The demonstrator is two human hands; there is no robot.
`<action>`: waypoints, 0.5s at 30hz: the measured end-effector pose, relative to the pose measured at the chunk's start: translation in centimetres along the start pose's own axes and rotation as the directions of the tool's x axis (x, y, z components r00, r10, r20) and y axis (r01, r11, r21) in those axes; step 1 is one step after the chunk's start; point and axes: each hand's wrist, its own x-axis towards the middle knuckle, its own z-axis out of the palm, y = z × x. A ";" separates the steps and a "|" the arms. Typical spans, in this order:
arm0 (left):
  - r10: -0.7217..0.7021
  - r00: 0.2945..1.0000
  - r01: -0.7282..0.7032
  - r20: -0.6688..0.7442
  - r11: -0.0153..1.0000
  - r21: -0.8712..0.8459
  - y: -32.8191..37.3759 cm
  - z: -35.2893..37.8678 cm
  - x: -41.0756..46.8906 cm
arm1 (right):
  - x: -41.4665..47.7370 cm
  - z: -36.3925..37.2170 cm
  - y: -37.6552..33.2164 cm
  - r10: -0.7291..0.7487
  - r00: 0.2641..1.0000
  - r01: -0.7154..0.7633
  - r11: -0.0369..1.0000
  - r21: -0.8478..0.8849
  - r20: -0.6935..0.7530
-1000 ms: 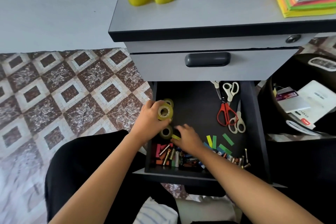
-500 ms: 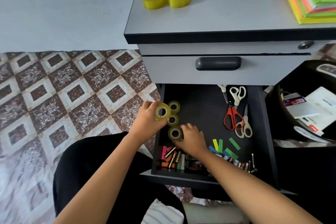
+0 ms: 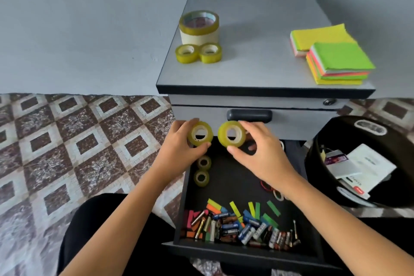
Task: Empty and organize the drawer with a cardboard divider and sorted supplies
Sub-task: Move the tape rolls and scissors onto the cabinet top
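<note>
Two tape rolls [image 3: 201, 184] in open drawer [image 3: 235, 186], batteries [image 3: 246, 231] heaped at front

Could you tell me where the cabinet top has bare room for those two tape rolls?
The cabinet top is bare between the tape rolls on its left and the sticky-note stacks on its right. The drawer is crowded with batteries at its near end.

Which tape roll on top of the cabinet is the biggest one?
The wide tape roll at the back, stacked on a cream roll. The two small yellow rolls in front of it are much smaller.
</note>
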 end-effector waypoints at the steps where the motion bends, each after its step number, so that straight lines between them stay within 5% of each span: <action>1: 0.030 0.999 -0.030 -0.035 0.999 -0.011 0.8 -0.6 0.4 | 0.7 -0.8 -0.8 -0.039 0.998 0.040 0.999 0.009 -0.040; 8: 0.143 0.951 -0.146 -0.274 0.989 0.010 4.7 -4.9 4.4 | 6.6 -4.2 -5.7 -0.174 0.954 0.176 0.984 -0.014 -0.242; 15: 0.017 0.953 -0.002 -0.303 0.999 0.052 5.5 -7.7 11.2 | 13.4 -3.6 -7.7 -0.071 0.987 0.070 0.997 -0.009 -0.146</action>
